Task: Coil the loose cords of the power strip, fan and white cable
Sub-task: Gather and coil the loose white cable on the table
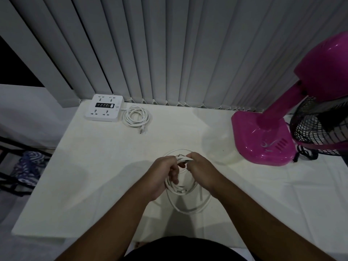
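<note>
Both forearms bare; black garment over torso

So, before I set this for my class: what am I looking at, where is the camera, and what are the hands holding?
There is no machine: one camera worn on a person's head looks down at their bare hands. The left hand and right hand both grip a loosely looped white cable above a white tabletop. Far left lies a white square power strip, its white cord coiled beside it. On the right stands a pink plastic fan; a dark cord lies by its base.
</note>
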`<state>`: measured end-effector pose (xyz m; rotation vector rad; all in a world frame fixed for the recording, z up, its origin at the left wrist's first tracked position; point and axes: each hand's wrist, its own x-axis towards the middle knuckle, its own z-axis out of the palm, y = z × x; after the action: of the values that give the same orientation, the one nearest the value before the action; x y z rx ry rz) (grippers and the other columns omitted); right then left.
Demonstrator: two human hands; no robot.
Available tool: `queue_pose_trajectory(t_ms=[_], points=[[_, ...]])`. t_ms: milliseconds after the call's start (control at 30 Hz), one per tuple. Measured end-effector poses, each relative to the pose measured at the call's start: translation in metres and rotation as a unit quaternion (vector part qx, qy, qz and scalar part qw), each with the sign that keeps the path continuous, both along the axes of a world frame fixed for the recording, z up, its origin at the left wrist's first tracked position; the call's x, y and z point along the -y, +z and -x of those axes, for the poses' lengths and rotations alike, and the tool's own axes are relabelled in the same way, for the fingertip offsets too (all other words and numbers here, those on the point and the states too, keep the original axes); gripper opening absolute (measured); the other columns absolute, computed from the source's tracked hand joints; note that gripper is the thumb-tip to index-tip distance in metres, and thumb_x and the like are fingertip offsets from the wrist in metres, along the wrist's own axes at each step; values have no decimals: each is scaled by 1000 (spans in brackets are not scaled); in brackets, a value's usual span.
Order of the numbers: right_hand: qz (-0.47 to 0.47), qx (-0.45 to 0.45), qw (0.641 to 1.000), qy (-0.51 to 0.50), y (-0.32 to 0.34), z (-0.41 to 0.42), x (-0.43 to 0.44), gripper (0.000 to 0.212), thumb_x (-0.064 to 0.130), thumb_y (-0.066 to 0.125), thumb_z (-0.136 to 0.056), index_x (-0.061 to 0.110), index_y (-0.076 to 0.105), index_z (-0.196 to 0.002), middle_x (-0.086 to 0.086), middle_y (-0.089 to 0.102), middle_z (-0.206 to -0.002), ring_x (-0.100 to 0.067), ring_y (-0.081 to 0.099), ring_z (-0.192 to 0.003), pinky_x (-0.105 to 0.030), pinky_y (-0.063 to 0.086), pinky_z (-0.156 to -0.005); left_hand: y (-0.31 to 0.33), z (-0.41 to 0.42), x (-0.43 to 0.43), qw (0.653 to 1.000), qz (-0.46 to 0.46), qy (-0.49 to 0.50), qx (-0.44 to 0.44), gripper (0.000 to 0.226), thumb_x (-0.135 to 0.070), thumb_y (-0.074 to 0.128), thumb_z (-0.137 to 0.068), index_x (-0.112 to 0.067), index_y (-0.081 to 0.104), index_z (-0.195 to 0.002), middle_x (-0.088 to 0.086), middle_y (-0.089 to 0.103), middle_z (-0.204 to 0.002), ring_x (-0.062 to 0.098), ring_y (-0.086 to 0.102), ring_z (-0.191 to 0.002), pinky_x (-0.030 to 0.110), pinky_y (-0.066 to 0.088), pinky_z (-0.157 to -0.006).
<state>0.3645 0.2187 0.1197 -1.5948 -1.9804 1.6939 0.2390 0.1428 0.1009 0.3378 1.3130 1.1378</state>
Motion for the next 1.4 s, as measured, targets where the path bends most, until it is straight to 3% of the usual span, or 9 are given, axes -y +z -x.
queue_pose_trajectory(t_ms=[133, 267, 433, 700, 933, 1100, 1233, 1300, 1400], points=[[88, -26, 988, -123, -6, 1, -2, 15, 4, 44, -90, 11, 55, -82, -7, 53, -82, -22, 47, -74, -33, 36, -67, -2, 5, 0, 999, -10, -32, 2, 36, -14, 58, -70, 5, 66, -99, 8, 64, -72, 23, 57, -67, 34, 42, -66], [245, -123, 928, -251, -14, 1, 4, 22, -8, 40, -81, 8, 46, -67, -10, 39, -70, -25, 38, -61, -34, 31, -56, -4, -7, 3, 998, 1, 55, 12, 24, -3, 49, -82, 3, 66, -98, 8, 52, -60, 24, 58, -57, 30, 48, -61], [207, -71, 968, -124, -11, -3, 10, 19, -3, 49, -83, 7, 60, -95, -13, 53, -86, -25, 49, -76, -36, 40, -67, -7, -7, 0, 995, 28, 72, -57, 11, -4, 39, -77, -10, 48, -74, -1, 22, -52, 15, 19, -42, 24, 26, -45], [75, 40, 996, 38, 2, 3, -6, 26, 16, 50, -80, 18, 59, -104, -3, 62, -90, -19, 54, -84, -36, 40, -74, 0, 1, -8, 991, 25, -42, -122, 6, -11, 46, -58, -15, 51, -59, -1, 31, -46, 15, 27, -39, 24, 30, -46], [76, 48, 996, -21, 4, 2, -15, 10, 2, 46, -83, 11, 50, -82, -7, 43, -77, -20, 36, -66, -34, 26, -62, -6, 7, 1, 999, 6, -45, -26, 35, -32, 65, -79, -7, 72, -103, 14, 72, -87, 26, 68, -82, 36, 47, -75], [219, -84, 942, -242, -5, 1, -17, 20, -5, 44, -77, 8, 43, -61, -9, 40, -64, -26, 43, -55, -35, 36, -58, -23, 5, 14, 991, -4, 55, 123, 52, -35, 39, -88, 0, 69, -112, 28, 67, -114, 36, 63, -100, 44, 50, -87], [330, -180, 861, -343, -13, 1, -15, 20, 3, 40, -86, 1, 58, -95, -17, 56, -91, -35, 56, -92, -43, 49, -90, -33, -8, 22, 958, -101, 106, 245, 69, -14, 37, -69, 8, 55, -132, 33, 55, -132, 43, 49, -121, 53, 34, -109], [377, -198, 829, -364, -14, 1, -13, 43, 6, 39, -87, -3, 55, -126, -18, 62, -114, -34, 60, -106, -44, 45, -108, -31, -12, 21, 967, -151, 68, 192, 74, 0, 42, -61, 6, 53, -133, 30, 57, -136, 42, 51, -127, 52, 34, -113], [390, -173, 828, -364, -14, 6, -8, 51, 11, 40, -88, -3, 53, -136, -20, 63, -132, -35, 61, -120, -44, 44, -110, -24, -20, 15, 977, -172, 60, 112, 69, 10, 51, -62, 6, 56, -131, 26, 64, -129, 35, 59, -125, 43, 45, -108]])
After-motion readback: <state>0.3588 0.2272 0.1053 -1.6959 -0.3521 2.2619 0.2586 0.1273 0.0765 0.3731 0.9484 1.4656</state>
